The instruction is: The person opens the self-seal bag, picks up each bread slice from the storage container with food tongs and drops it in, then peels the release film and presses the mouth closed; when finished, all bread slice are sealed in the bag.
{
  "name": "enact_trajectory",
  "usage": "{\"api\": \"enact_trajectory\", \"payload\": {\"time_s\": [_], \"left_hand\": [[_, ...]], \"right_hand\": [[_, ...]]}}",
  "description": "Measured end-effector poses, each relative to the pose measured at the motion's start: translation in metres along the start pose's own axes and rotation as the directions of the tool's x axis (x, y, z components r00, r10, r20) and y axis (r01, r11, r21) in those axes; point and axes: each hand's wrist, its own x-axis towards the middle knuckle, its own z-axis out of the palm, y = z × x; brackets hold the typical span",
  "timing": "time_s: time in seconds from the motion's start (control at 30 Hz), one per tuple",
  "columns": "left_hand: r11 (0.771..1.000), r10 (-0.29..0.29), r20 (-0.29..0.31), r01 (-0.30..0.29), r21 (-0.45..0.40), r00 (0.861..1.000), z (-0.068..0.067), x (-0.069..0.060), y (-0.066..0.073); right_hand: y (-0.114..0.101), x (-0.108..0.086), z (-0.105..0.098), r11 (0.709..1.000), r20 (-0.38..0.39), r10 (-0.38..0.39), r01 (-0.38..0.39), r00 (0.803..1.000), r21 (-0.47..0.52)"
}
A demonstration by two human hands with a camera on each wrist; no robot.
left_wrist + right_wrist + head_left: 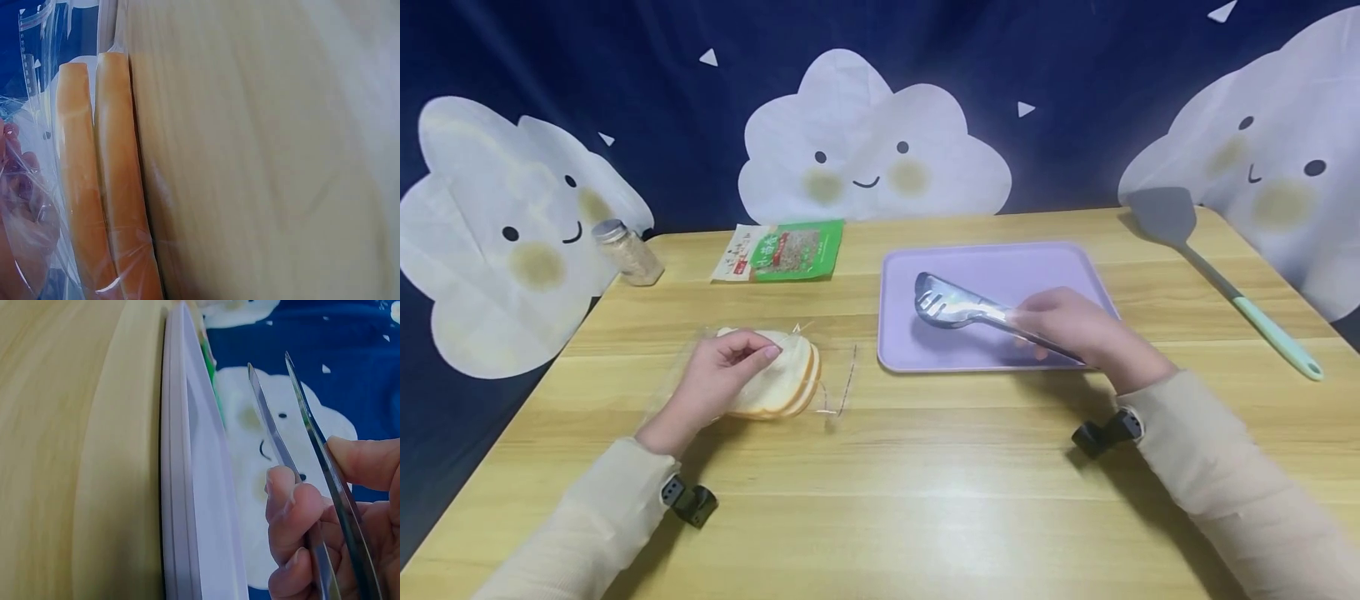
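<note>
Metal tongs [955,307] are gripped in the right hand [1067,325], held above a purple tray [1000,260]. In the right wrist view the tongs' two arms [325,462] stand slightly apart between thumb and fingers of the right hand [350,512]. Bread slices [782,379] in a clear bag [842,379] lie on the table to the left of the tray. The left hand [718,375] pinches the clear plastic over the bread. Through the bag, the left wrist view shows two slices' crusts [119,156] and the left hand [25,219] at the edge.
A green and white packet [797,252] lies behind the bread. At the back left stands a capped jar [628,252], tilted in view. A spatula with a mint handle [1273,333] lies right of the tray. A cloud-patterned dark cloth [872,158] hangs behind the wooden table [887,483].
</note>
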Motion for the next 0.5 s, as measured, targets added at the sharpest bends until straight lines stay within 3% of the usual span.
{"api": "enact_trajectory", "payload": {"time_s": [0.37, 0.5], "left_hand": [[1.000, -0.024, -0.009, 0.024, 0.020, 1.000, 0.002, 0.001, -0.001], [0.999, -0.026, -0.010, 0.026, 0.022, 1.000, 0.003, 0.001, -0.001]], "right_hand": [[0.029, -0.016, -0.026, 0.993, -0.043, 0.091, -0.088, 0.995, 0.077], [0.043, -0.020, -0.035, 0.983, -0.049, 0.106, -0.097, 0.993, 0.154]]}}
